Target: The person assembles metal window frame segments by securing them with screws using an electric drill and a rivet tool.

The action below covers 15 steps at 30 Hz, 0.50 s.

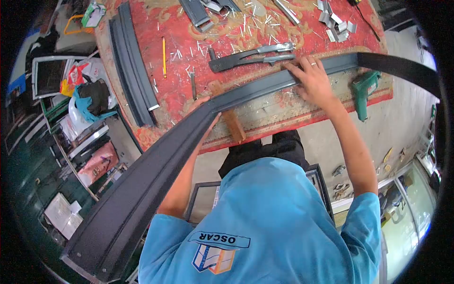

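A long dark grey metal frame (265, 87) crosses the front of the table, bending at two corners. One side runs toward the lower left past my body; another curves away at the upper right. My left hand (204, 106) is wrapped round it by the left corner, with most of its fingers hidden behind. On the middle stretch, my right hand (313, 81) grips the profile with bent fingers over its far edge. Just beyond lies a black hand tool with long metal handles (253, 57). Under the frame rests a wooden strip (232, 124).
A worn red patterned cloth (182, 35) covers the table, strewn with small metal bits. Dark profiles (135, 66), a yellow pencil (164, 57) and metal corner pieces (336, 23) lie there. A green power tool (365, 94) sits at the right edge. Bags (90, 71) crowd the left.
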Each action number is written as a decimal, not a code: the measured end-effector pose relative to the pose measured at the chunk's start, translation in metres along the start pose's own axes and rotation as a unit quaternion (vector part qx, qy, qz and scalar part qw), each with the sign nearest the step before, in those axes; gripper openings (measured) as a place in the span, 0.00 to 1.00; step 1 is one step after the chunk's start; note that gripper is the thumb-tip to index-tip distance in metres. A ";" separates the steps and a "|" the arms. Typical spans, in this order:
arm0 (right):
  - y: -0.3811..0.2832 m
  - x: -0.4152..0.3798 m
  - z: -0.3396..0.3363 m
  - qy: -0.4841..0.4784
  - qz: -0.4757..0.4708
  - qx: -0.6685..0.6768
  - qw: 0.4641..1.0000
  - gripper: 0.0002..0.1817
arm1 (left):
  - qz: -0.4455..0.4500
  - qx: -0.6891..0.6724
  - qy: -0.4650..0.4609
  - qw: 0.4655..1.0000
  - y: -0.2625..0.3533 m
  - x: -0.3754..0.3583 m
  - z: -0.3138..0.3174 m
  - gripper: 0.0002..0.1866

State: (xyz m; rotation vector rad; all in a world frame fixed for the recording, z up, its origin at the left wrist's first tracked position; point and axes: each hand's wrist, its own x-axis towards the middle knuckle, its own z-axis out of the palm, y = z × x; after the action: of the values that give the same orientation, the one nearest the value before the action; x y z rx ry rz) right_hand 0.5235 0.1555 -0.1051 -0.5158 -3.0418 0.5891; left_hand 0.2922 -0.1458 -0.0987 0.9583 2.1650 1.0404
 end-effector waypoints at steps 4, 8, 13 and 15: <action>-0.004 0.000 -0.002 0.016 0.001 0.001 1.000 0.42 | -0.009 -0.021 0.006 1.000 0.004 -0.002 0.001 0.27; -0.005 -0.001 -0.001 0.007 0.008 -0.002 1.000 0.42 | 0.040 0.059 -0.029 0.997 -0.001 0.004 -0.011 0.27; 0.000 -0.001 0.004 0.015 0.001 -0.003 1.000 0.43 | 0.024 0.083 -0.070 0.994 -0.001 0.008 -0.017 0.28; -0.002 -0.001 0.001 0.007 0.000 0.000 1.000 0.42 | 0.091 0.069 -0.081 0.990 -0.016 0.011 -0.016 0.29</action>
State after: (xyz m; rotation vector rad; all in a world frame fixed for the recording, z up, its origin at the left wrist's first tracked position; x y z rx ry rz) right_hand 0.5234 0.1529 -0.1050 -0.5184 -3.0276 0.5834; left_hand 0.2682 -0.1513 -0.1048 1.2785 2.0663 0.8690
